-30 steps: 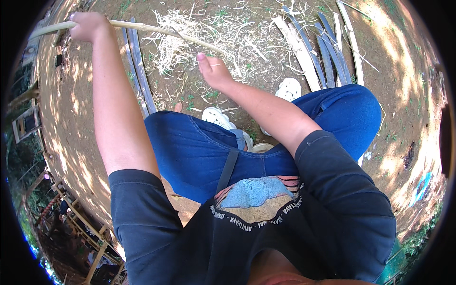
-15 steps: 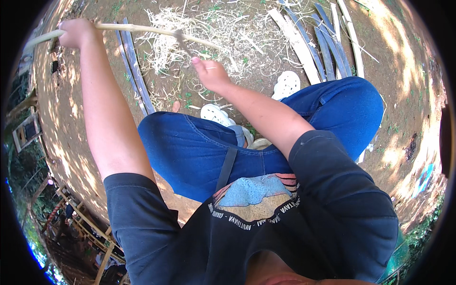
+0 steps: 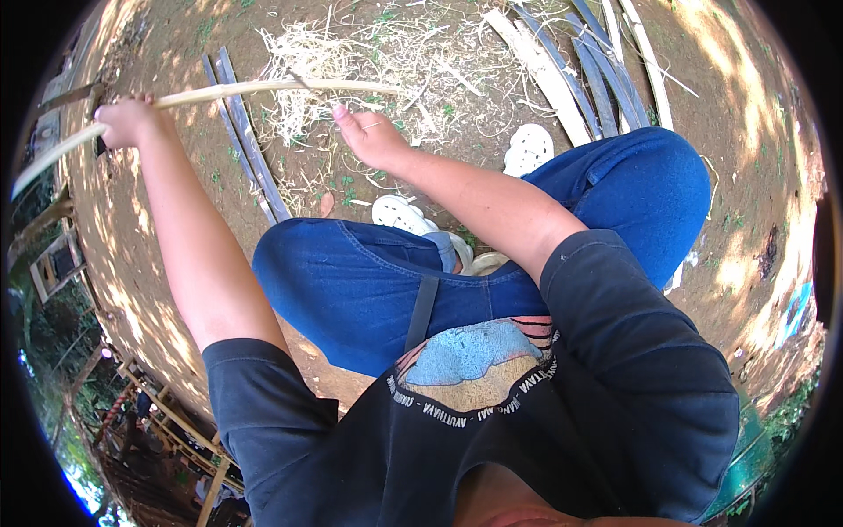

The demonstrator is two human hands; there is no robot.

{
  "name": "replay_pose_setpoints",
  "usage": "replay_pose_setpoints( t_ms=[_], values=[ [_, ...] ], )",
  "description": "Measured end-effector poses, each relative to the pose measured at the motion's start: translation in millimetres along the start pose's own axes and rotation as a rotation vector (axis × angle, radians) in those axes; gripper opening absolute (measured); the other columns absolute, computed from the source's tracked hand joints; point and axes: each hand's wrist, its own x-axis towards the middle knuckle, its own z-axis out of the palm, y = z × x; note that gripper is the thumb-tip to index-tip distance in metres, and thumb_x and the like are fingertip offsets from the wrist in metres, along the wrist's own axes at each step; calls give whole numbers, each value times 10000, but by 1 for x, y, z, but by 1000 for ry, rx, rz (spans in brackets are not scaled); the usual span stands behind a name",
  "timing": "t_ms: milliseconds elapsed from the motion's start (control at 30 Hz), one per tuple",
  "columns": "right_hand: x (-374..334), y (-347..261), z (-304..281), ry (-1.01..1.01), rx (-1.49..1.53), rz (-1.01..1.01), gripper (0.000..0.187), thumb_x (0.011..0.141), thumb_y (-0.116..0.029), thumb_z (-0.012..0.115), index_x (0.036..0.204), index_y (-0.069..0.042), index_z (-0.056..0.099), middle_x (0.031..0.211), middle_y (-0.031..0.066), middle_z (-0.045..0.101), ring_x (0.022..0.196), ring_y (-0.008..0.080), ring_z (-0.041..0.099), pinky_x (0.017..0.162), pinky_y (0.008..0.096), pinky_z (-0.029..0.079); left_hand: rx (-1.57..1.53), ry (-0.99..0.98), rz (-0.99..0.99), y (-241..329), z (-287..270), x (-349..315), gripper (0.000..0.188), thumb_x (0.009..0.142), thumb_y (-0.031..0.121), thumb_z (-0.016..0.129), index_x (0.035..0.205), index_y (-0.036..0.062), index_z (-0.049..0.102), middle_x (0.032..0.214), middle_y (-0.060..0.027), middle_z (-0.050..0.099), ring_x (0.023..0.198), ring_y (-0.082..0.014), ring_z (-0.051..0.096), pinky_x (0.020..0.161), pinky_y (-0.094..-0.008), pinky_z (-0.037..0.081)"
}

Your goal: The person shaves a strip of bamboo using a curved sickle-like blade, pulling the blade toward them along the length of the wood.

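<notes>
A long, pale bamboo strip [image 3: 237, 89] stretches sideways in front of me, bowed slightly and held off the ground. My left hand [image 3: 130, 123] is closed round it near its left part. One end runs out past that hand toward the left rim; the other tapers off above the shavings. My right hand [image 3: 373, 140] is closed, thumb up, just below the strip's right part. From it a thin dark knife blade [image 3: 301, 81] reaches to the strip, seeming to touch it. Most of the knife's handle is hidden in my fingers.
Curly pale shavings [image 3: 307, 53] cover the ground ahead. Dark split strips [image 3: 246, 132] lie at the left, and more dark and pale strips [image 3: 549, 75] at the right. My crossed legs and white clogs [image 3: 529, 149] are below my hands.
My left hand has shifted down and a little left with the bamboo strip, which now lies lower. My right hand has moved slightly left, and the knife blade lies farther left along the strip.
</notes>
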Motion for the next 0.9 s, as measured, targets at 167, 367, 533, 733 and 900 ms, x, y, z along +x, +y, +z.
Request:
replay_pose_setpoints(
  t_ms=[167, 367, 533, 733, 900],
  values=[
    [27, 67, -20, 24, 33, 110, 842, 933, -739, 215, 690, -47, 628, 686, 171, 626, 708, 297, 630, 737, 433, 501, 26, 107, -28, -3, -22, -1, 381, 998, 298, 388, 1064, -74, 336, 724, -114, 497, 494, -192, 457, 408, -319, 385],
    [13, -5, 3, -87, -113, 77, 828, 944, -721, 224, 789, -46, 677, 650, 132, 612, 686, 295, 631, 719, 442, 503, 61, 157, -47, -12, -40, 4, 375, 997, 304, 370, 1056, -64, 332, 724, -111, 479, 508, -203, 434, 425, -329, 375],
    [3, 5, 11, -108, -111, 105, 854, 923, -747, 236, 724, -33, 662, 724, 184, 653, 798, 325, 662, 776, 434, 512, 107, 152, -62, -15, -40, 2, 393, 1002, 307, 354, 1076, -79, 329, 739, -127, 484, 517, -210, 446, 434, -339, 396],
    [27, 63, -27, -2, -211, 227, 804, 937, -736, 229, 644, -80, 591, 563, 89, 546, 602, 221, 593, 628, 418, 471, 100, 97, -48, -16, -39, 4, 424, 1005, 307, 339, 1136, -95, 311, 801, -151, 505, 525, -219, 465, 442, -340, 418],
    [9, -13, 3, -164, -75, 127, 831, 922, -757, 165, 675, -83, 582, 646, 102, 587, 715, 233, 625, 745, 404, 520, 89, 87, -30, -19, -34, 15, 447, 1006, 295, 331, 1205, -103, 284, 814, -158, 509, 555, -228, 479, 450, -340, 424]
  ],
)
